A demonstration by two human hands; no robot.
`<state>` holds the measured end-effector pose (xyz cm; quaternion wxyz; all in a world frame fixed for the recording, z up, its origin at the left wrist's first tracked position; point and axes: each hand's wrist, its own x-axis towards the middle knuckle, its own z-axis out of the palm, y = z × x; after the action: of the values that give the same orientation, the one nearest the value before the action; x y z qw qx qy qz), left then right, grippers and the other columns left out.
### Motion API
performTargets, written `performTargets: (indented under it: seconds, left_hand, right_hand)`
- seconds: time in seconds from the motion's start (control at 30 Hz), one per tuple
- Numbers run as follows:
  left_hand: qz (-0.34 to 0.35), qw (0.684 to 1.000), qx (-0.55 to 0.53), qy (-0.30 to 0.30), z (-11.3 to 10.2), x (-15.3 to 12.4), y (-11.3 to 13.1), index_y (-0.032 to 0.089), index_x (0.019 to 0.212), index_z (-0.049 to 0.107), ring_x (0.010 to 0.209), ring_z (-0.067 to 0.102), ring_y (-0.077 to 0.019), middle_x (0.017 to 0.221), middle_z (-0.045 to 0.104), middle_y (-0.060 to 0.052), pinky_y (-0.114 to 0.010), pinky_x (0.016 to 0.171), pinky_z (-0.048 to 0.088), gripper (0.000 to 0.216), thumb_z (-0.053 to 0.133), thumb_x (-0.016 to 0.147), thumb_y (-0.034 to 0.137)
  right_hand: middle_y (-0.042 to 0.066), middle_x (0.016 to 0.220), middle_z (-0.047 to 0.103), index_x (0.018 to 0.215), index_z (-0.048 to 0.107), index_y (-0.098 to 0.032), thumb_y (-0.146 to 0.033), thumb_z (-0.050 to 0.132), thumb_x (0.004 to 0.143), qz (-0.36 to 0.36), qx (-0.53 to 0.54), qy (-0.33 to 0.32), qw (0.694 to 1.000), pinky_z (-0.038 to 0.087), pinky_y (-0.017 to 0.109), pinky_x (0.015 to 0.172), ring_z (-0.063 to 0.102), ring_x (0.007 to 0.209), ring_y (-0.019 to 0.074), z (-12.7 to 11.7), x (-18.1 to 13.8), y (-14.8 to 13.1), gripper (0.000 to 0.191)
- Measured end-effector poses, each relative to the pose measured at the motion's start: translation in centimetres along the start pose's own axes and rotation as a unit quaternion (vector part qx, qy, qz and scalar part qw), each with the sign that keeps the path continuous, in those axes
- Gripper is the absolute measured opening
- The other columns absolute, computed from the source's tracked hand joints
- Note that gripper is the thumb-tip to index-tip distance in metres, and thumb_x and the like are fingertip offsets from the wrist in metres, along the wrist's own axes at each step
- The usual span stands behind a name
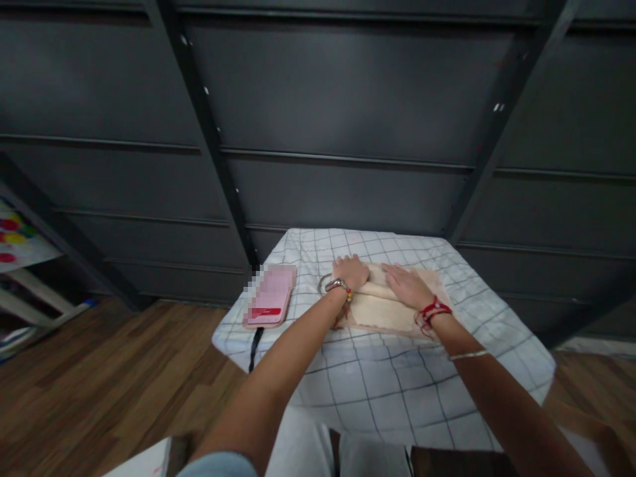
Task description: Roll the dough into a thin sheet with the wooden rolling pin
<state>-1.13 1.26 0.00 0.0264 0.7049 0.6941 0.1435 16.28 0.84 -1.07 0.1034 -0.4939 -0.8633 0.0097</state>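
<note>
On checked cloth [387, 384], left hand [352, 271] and right hand [407, 285] flat, partly hiding beige fabric [377, 310].

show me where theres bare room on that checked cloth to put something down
Bare checked cloth lies near the front edge, below the cream fabric, and along the right side. The far middle is crowded: left hand and right hand press the fabric, pink case beside them.
</note>
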Motion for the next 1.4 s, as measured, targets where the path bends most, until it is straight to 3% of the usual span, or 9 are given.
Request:
performTargets:
  seconds: [0.13,0.23,0.4,0.53,0.7,0.9,1.0,1.2,1.4]
  left_hand:
    - [0.041,0.995,0.052,0.074,1.0,-2.6,-0.5,0.016,0.118,0.057,0.119,0.045,-0.0309,0.124,0.055,-0.013,-0.048,0.099,0.033,0.041,0.035,0.088,0.032]
    - [0.042,0.993,0.065,0.089,1.3,-2.9,-0.7,0.017,0.118,0.056,0.119,0.045,-0.0295,0.123,0.056,-0.012,-0.046,0.099,0.035,0.040,0.034,0.089,0.033]
    - [0.024,0.997,0.029,0.073,0.7,0.4,-0.4,0.016,0.123,0.053,0.121,0.045,-0.0293,0.130,0.053,-0.012,-0.044,0.096,0.039,0.042,0.032,0.091,0.034]
    - [0.032,0.995,-0.001,0.096,-0.1,2.8,0.1,0.015,0.126,0.050,0.126,0.041,-0.0239,0.133,0.050,-0.012,-0.040,0.103,0.032,0.041,0.030,0.092,0.026]
    - [0.009,0.999,-0.013,0.041,-0.7,4.0,0.3,0.014,0.126,0.050,0.122,0.046,-0.0251,0.127,0.054,-0.015,-0.042,0.103,0.030,0.040,0.032,0.093,0.027]
    - [0.012,0.999,-0.006,-0.040,0.2,3.1,-0.3,0.022,0.130,0.049,0.131,0.036,-0.0313,0.138,0.048,-0.012,-0.051,0.105,0.026,0.046,0.036,0.089,0.038]
    - [0.019,0.998,0.001,-0.063,0.7,2.8,-0.6,0.025,0.137,0.043,0.136,0.027,-0.0324,0.146,0.038,-0.009,-0.053,0.108,0.020,0.052,0.034,0.088,0.040]
    - [-0.035,0.997,0.017,-0.068,0.6,3.3,-0.4,0.017,0.145,0.030,0.138,0.023,-0.0342,0.150,0.028,-0.013,-0.055,0.109,0.019,0.061,0.025,0.090,0.041]
    - [0.061,0.995,0.028,-0.071,0.7,1.4,-0.9,0.026,0.143,0.035,0.138,0.024,-0.0324,0.149,0.032,-0.007,-0.054,0.109,0.015,0.057,0.029,0.088,0.041]
  right_hand:
    - [0.007,0.144,0.042,0.142,0.038,-0.019,-0.040,0.018,0.097,-0.060,0.003,0.010,0.998,0.024,0.052,0.109,0.031,0.136,0.0239,0.4,-2.9,-1.2,0.054]
    - [0.008,0.143,0.043,0.142,0.038,-0.017,-0.039,0.019,0.097,-0.050,-0.019,0.043,0.998,0.023,0.051,0.109,0.032,0.135,0.0242,0.5,-3.2,-1.5,0.054]
    - [0.009,0.142,0.045,0.141,0.039,-0.015,-0.036,0.019,0.097,-0.017,-0.016,0.049,0.999,0.025,0.050,0.107,0.036,0.133,0.0254,0.2,0.2,-0.1,0.052]
    - [0.013,0.141,0.046,0.136,0.044,-0.012,-0.028,0.018,0.097,0.001,-0.031,0.070,0.997,0.025,0.048,0.107,0.041,0.129,0.0243,0.1,2.7,1.2,0.049]
    - [0.014,0.139,0.047,0.134,0.045,-0.012,-0.027,0.019,0.097,0.039,-0.016,0.062,0.997,0.025,0.049,0.107,0.044,0.127,0.0246,0.1,4.3,2.0,0.048]
    - [0.006,0.148,0.036,0.145,0.033,-0.021,-0.034,0.020,0.096,-0.005,0.071,-0.033,0.997,0.024,0.049,0.110,0.030,0.136,0.0244,0.9,2.1,1.6,0.052]
    - [0.003,0.150,0.032,0.145,0.032,-0.023,-0.037,0.021,0.096,-0.031,0.078,-0.023,0.996,0.020,0.048,0.112,0.025,0.138,0.0236,1.1,1.4,1.4,0.053]
    - [0.004,0.149,0.035,0.145,0.031,-0.022,-0.032,0.024,0.095,0.019,0.086,0.004,0.996,0.016,0.052,0.112,0.026,0.138,0.0251,0.8,2.4,1.5,0.052]
    - [0.003,0.151,0.031,0.144,0.034,-0.022,-0.038,0.023,0.096,-0.045,0.065,-0.024,0.997,0.018,0.043,0.114,0.025,0.138,0.0208,1.2,0.9,1.3,0.052]
